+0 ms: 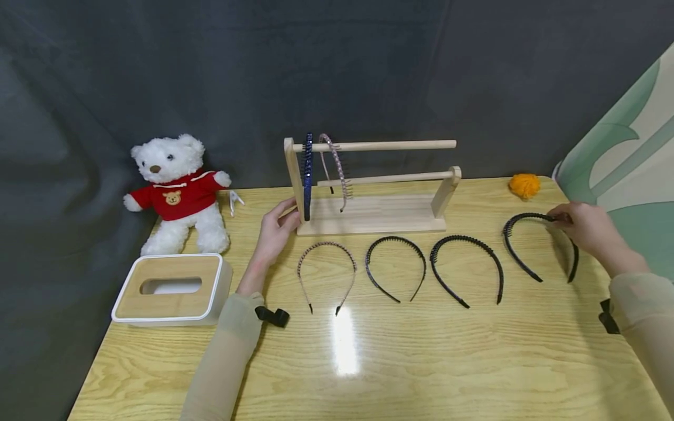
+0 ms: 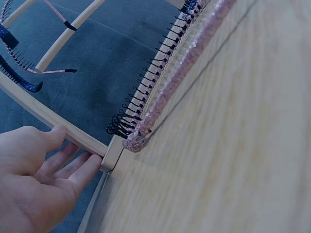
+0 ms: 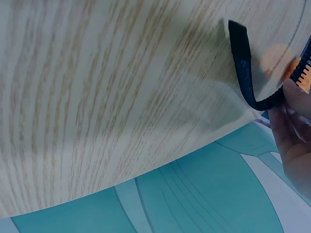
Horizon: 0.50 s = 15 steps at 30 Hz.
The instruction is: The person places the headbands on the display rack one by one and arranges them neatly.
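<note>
My right hand (image 1: 584,231) pinches a dark toothed headband (image 1: 518,219) between thumb and fingers at the table's right side. In the right wrist view this headband (image 3: 245,77) has a flat dark tip, and the thumb lies on its band. My left hand (image 1: 276,231) holds the left post of a wooden rack (image 1: 368,225), thumb on one side and fingers on the other. A dark blue glittery headband (image 1: 308,175) and a pink one (image 1: 337,161) hang on the rack's upper rod. Before it lie a pink headband (image 1: 326,244), a dark one (image 1: 395,238) and a black one (image 1: 466,238).
A white teddy bear (image 1: 176,196) in a red sweater sits at the left behind a wood-topped tissue box (image 1: 171,304). Near the bear is a small white clip (image 1: 235,202). An orange fluffy ball (image 1: 525,186) lies at the back right. Dark curtain hangs behind.
</note>
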Available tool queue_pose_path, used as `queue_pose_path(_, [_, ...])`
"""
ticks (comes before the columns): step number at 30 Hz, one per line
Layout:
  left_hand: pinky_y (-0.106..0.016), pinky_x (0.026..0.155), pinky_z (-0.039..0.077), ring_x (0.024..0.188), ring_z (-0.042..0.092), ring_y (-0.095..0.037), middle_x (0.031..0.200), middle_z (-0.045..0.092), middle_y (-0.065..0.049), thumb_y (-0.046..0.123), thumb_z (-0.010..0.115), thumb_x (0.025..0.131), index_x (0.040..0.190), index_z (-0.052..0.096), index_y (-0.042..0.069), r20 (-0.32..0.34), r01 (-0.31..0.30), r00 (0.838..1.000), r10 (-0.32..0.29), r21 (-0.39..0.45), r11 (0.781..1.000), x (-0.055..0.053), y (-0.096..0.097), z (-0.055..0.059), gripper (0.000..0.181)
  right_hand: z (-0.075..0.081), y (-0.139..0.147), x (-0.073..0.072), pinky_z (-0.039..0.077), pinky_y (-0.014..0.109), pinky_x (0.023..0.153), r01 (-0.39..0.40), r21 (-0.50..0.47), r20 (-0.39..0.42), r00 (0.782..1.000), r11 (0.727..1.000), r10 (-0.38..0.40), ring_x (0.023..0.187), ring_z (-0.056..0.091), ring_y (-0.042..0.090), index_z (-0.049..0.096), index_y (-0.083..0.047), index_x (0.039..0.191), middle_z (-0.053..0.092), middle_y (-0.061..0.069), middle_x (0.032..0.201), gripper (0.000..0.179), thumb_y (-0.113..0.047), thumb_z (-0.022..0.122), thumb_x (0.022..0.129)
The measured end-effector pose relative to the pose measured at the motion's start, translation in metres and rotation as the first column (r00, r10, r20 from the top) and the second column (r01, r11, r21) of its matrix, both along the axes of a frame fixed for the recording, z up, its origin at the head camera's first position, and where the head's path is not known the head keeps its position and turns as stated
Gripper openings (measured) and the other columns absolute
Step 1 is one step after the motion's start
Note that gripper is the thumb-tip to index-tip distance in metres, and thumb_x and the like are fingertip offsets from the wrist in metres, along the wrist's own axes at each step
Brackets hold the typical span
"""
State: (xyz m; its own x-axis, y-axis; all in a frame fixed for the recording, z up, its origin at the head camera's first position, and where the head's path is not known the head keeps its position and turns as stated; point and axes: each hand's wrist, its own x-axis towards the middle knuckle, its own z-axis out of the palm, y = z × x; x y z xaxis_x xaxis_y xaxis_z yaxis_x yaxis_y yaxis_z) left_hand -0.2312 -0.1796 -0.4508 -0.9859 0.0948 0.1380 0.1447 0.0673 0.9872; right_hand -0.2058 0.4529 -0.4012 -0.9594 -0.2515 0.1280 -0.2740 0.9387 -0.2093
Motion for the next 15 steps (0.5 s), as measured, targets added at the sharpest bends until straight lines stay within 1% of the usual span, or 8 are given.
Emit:
queue_pose_path(6, [-0.033, 0.109, 0.056, 0.137, 0.058, -0.041, 0.156, 0.050, -0.025, -0.002, 0.053, 0.111, 0.154, 0.050, -0.007, 0.004, 0.002, 1.000, -0.002, 0.005, 1.000, 0.001, -0.001, 0.000, 0.044, 0.000, 0.002, 0.004, 0.055, 0.068, 0.067, 0.008, -0.018, -0.028, 1.000, 1.000, -0.008, 0.077, 0.067, 0.051, 0.070, 0.017, 0.102, 0.070, 0.033, 0.089, 0.013, 0.013, 0.076, 0.092])
queue_pose_path(12, [-0.034, 0.110, 0.056, 0.138, 0.058, -0.041, 0.157, 0.049, -0.025, -0.002, 0.052, 0.111, 0.155, 0.049, -0.006, -0.002, 0.003, 1.000, -0.003, -0.006, 1.000, 0.002, 0.000, 0.002, 0.044, 0.006, 0.000, 0.008, 0.055, 0.066, 0.064, 0.008, -0.007, -0.036, 0.999, 1.000, -0.008, 0.075, 0.067, 0.049, 0.069, 0.017, 0.102, 0.071, 0.032, 0.091, 0.010, 0.014, 0.072, 0.093])
queue_pose_path(15, [-0.034, 0.111, 0.055, 0.138, 0.057, -0.041, 0.157, 0.049, -0.026, -0.002, 0.052, 0.111, 0.156, 0.049, -0.006, -0.002, 0.004, 1.000, -0.004, -0.003, 1.000, 0.002, 0.001, 0.003, 0.044, 0.010, -0.002, 0.010, 0.057, 0.058, 0.062, 0.020, -0.012, -0.028, 0.999, 1.000, -0.021, 0.076, 0.068, 0.049, 0.069, 0.017, 0.104, 0.072, 0.032, 0.090, 0.010, 0.013, 0.072, 0.094])
